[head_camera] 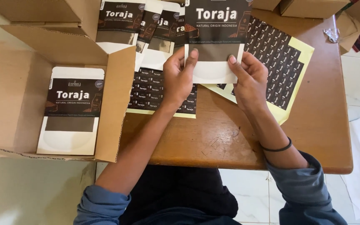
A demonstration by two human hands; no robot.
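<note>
Fingers of both hands pinch pouch | cardboard box holds one pouch

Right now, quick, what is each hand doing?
Left hand: closed on the lower left edge of the dark and white pouch.
Right hand: closed on the same pouch's lower right edge.

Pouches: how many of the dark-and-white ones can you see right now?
6. One pouch held by left hand and right hand; one lying in the open cardboard box; four overlapping on the table. More may hide underneath.
</note>
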